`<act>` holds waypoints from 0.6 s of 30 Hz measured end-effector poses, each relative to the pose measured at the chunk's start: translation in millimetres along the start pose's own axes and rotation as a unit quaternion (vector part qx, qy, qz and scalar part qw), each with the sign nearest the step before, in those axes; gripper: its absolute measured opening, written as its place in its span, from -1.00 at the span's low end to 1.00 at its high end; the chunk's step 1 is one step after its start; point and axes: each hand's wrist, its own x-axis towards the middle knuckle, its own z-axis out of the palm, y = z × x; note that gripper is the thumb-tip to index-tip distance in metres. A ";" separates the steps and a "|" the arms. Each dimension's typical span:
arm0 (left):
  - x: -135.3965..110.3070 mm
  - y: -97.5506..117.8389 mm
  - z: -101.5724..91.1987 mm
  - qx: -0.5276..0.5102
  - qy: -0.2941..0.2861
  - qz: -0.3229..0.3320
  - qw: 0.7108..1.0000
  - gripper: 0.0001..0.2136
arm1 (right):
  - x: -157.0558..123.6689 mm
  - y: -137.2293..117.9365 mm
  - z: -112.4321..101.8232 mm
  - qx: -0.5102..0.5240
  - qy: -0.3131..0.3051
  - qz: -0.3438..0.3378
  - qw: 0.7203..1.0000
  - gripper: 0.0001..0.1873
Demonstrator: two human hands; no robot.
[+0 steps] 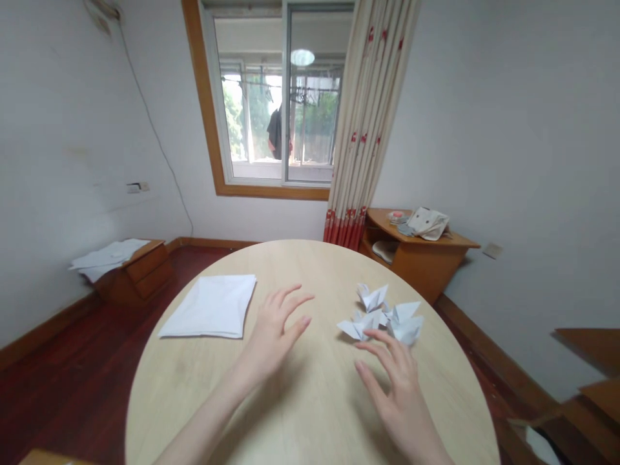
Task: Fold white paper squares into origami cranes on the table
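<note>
Over the middle of the round table, my left hand (pixel 279 323) hovers with its fingers apart and nothing in them. To its left lies a stack of white paper sheets (pixel 208 306). My right hand (pixel 394 374) is also open, held above the tabletop just in front of a small group of folded white paper birds. One paper bird (pixel 372 298) sits at the back, another paper bird (pixel 358 325) at the front left, and a third paper bird (pixel 405 321) at the right. My right fingertips overlap the front ones in view; whether they touch, I cannot tell.
The round wooden table (pixel 310 426) fills the foreground. Behind it on the left stands a low drawer cabinet (pixel 145 268) with papers on top. A corner cabinet (pixel 421 258) at the back right carries a bag (pixel 427 223). A curtain (pixel 361 129) hangs beside the window.
</note>
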 end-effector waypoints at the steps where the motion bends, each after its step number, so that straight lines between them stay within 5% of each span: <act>1: -18.7 0.8 -4.5 0.042 0.004 -0.007 0.999 -0.68 | -11.2 -1.5 2.0 0.003 -0.022 0.002 1.000 -0.69; 9: -141.7 -32.2 27.8 0.289 -0.056 -0.015 0.956 -0.52 | -99.0 13.5 46.6 -0.100 -0.198 -0.070 0.973 -0.49; 18: -165.2 -48.3 50.4 0.352 -0.122 0.004 0.928 -0.36 | -112.5 3.7 55.6 -0.200 -0.172 -0.110 0.958 -0.26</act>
